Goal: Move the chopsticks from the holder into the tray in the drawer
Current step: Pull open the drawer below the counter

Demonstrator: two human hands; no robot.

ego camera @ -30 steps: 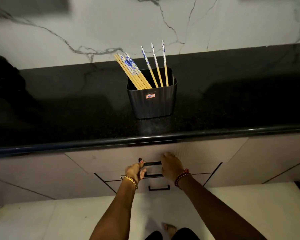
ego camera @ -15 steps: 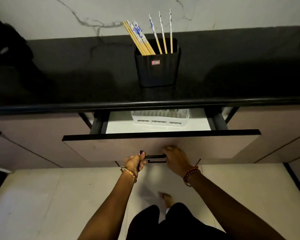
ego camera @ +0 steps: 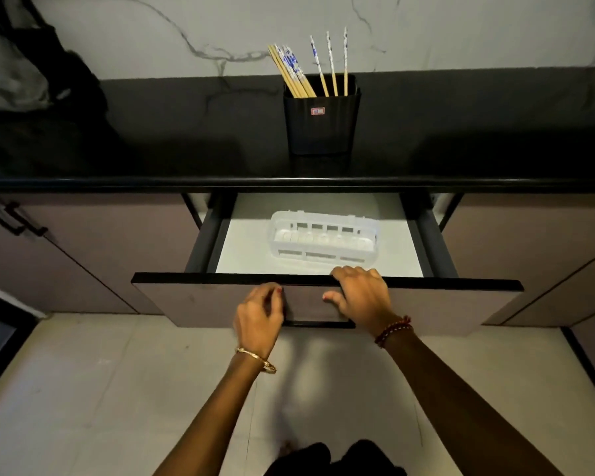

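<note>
Right grip (ego camera: pixel 359 293) atop drawer front (ego camera: pixel 200 300), tray (ego camera: pixel 324 237) behind.

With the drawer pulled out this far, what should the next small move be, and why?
Probably lift the right hand off the drawer front and reach up to the chopsticks. The white tray lies fully exposed in the open drawer, while every chopstick stands in the black holder on the counter, untouched.
</note>
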